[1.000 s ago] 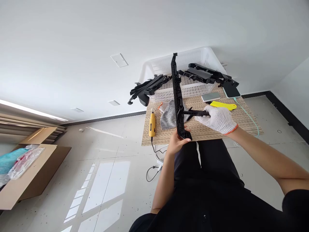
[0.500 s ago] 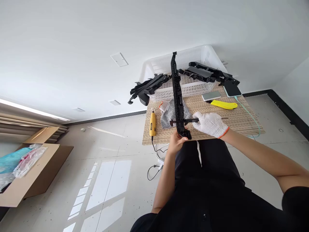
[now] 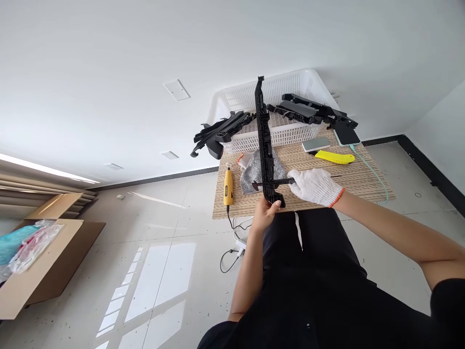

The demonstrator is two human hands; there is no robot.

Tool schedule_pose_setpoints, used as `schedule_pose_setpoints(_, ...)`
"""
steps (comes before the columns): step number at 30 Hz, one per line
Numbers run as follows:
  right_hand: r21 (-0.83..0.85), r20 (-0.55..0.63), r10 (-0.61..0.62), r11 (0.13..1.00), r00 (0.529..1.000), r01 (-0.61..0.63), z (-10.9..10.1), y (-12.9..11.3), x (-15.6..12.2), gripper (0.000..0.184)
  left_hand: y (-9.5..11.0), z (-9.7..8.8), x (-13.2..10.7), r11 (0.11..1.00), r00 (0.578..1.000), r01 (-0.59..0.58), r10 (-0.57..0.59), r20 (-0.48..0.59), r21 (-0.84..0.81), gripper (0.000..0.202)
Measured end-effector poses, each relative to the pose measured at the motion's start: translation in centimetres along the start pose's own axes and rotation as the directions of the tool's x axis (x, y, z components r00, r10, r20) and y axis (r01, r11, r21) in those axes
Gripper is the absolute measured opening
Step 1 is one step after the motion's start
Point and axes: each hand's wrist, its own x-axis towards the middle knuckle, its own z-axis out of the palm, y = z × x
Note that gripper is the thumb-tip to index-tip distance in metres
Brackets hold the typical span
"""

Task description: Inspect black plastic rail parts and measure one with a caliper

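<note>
A long black plastic trim piece [image 3: 265, 140] with ribs and clips stands lengthwise in front of me, hooked at its near end. My left hand [image 3: 264, 213] is bare and closed around that near end, thumb on top. My right hand [image 3: 314, 186] wears a white knit glove with an orange cuff. It is closed on a slim black bar [image 3: 282, 182] that crosses the trim piece near its lower end. Whether the bar is a separate tool or part of the trim piece, I cannot tell. Beneath the piece lies a grey cloth [image 3: 250, 177].
A white plastic basket [image 3: 250, 144] at the back carries black plastic parts [image 3: 301, 110] overhanging its rim. On the slatted tabletop [image 3: 358, 189] lie a yellow corded rotary tool [image 3: 228, 188], a yellow utility knife [image 3: 334, 157], a grey-topped block [image 3: 316, 144] and a phone [image 3: 346, 134] with a cable.
The view has shifted slightly. Both hands keep their grips, and the bar's left end reaches slightly farther past the trim piece.
</note>
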Motion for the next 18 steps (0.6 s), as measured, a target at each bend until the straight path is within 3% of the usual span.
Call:
schedule_pose_setpoints(4, 0.029, 0.016, 0.047, 0.998, 0.999, -0.048, -0.2, 0.1, 0.0, 0.052, -0.3, 0.1, -0.2, 1.0, 0.999, -0.014, 0.014, -0.052, 0.003, 0.05)
schedule_pose_setpoints(9, 0.041, 0.047, 0.089, 0.995, 0.995, -0.091, -0.1, 0.2, 0.2, 0.056, -0.6, 0.0, -0.3, 1.0, 1.0, -0.015, 0.015, -0.027, 0.007, 0.043)
schedule_pose_setpoints(14, -0.009, 0.001, -0.029, 1.0, 1.0, 0.029, -3.5, 1.4, -0.3, 0.051, -0.3, -0.1, -0.3, 0.996, 1.0, 0.0, 0.001, -0.009, 0.09, 0.042)
schedule_pose_setpoints(16, 0.018, -0.205, -0.065, 0.997, 0.977, 0.07, -5.3, 2.0, -1.2, 0.054, -0.2, -0.2, -0.3, 0.996, 1.0, -0.009, 0.009, 0.004, 0.093, 0.041)
schedule_pose_setpoints(18, 0.164, -0.485, 0.004, 0.983, 0.874, 0.087, -6.4, 2.3, -2.2, 0.056, -0.1, -0.2, -0.3, 0.998, 1.0, -0.007, 0.007, 0.004, 0.055, 0.042)
